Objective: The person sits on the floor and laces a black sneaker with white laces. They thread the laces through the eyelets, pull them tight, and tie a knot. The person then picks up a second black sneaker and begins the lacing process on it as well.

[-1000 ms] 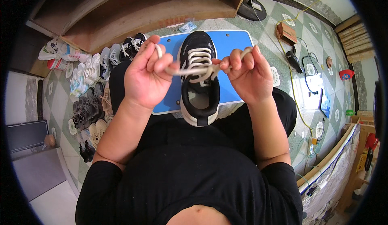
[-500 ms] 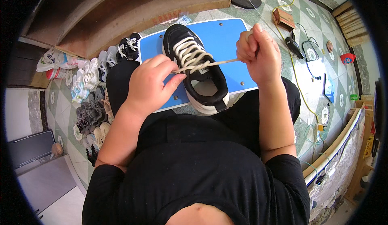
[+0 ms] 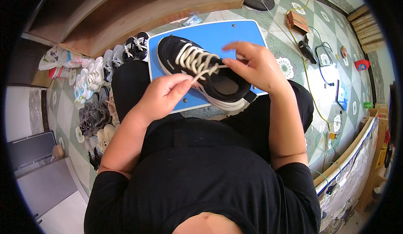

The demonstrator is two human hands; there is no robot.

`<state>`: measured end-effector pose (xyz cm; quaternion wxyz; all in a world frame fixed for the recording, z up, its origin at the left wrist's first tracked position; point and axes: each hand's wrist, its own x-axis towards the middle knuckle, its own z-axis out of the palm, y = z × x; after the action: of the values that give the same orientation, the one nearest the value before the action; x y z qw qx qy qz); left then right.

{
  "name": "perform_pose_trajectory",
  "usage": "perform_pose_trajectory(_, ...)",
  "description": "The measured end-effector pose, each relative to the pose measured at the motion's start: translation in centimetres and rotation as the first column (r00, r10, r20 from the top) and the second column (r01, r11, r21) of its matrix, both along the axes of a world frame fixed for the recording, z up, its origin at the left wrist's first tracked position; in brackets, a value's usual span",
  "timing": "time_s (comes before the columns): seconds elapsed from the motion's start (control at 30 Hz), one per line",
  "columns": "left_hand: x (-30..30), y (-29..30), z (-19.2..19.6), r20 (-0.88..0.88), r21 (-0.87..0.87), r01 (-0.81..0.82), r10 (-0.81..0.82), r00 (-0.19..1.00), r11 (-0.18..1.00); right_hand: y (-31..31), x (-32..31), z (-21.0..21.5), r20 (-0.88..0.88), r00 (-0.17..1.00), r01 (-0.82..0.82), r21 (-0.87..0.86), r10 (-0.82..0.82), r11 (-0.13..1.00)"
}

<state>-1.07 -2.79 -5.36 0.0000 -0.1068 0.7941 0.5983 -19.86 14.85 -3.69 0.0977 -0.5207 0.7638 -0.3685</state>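
Observation:
A black sneaker [image 3: 168, 52] with a white sole lies slantwise on a blue board with a white rim [image 3: 245, 34], its toe toward the far left and its heel near me. Cream shoelaces [image 3: 191, 58] criss-cross its tongue and meet in a loose crossing above the collar. My left hand [image 3: 166, 93] pinches one lace end between thumb and forefinger, beside the shoe's near side. Over the collar, my right hand [image 3: 260, 68] has its thumb against the other lace; its forefinger is raised and blurred, and the remaining fingers are partly hidden.
Rows of shoes [image 3: 98, 103] stand on the tiled floor at left, below a wooden shelf [image 3: 147, 11]. To the right lie a cardboard box [image 3: 298, 22], a black hair dryer [image 3: 307, 51], a yellow cable [image 3: 308, 78] and a red container [image 3: 362, 65].
My right hand has come in leftward and down to the shoe, and its lace is no longer stretched out to the right. The sneaker has turned, its toe swinging left and its heel right.

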Motion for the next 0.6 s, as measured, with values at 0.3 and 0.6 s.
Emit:
perform_pose_trajectory(0.3, -1.8, 0.7, -0.2, 0.073, 0.075, 0.077, -0.083, 0.994, 0.994, 0.6, 1.3, 1.5, -0.248, 0.968, 0.064, 0.158, -0.023, 0.985)
perform_pose_trajectory(0.6, -2.5, 0.8, -1.0, -0.006, 0.175, -0.092, 0.094, 0.996, 0.98, 1.8, 1.7, 2.2, -0.083, 0.994, 0.089, 0.287, -0.068, 0.954)
